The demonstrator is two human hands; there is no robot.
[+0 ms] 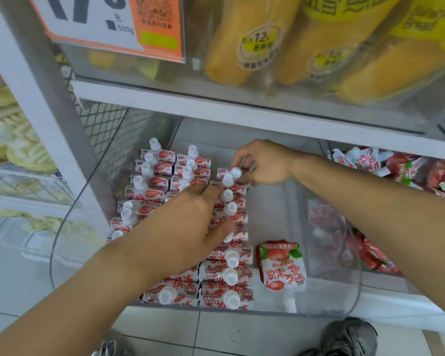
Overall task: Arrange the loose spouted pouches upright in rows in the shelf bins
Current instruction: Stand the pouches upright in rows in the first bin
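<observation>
1. Nearest my camera I see two grey shoes point(350, 335) on the pale tiled floor point(242, 332), right at the bottom edge, with both bare forearms reaching up and away from me.
2. My left hand point(190, 217) lies flat across the middle rows of upright pouches point(154, 176), fingers stretched out and pressing against their tops and sides; it grasps nothing that I can make out.
3. My right hand point(262, 163) is further back in the clear bin point(355, 278), its fingers curled round a single pouch point(229, 173) at the far end of the third row, the white cap showing just beside the fingertips.
4. The pouches are red and white with white screw spouts. Three rows of them stand spout-up in the left part of the bin, running from its front wall toward the back.
5. One loose pouch point(281, 268) lies flat just right of the third row, near the front wall, its spout pointing toward me.
6. The right part of the bin floor is bare clear plastic.
7. A neighbouring bin point(370, 163) to the right holds a jumbled heap of similar pouches and red packets.
8. On the shelf above, I see yellow-orange wrapped packs point(242, 47) and an orange and white price card point(108, 21).
</observation>
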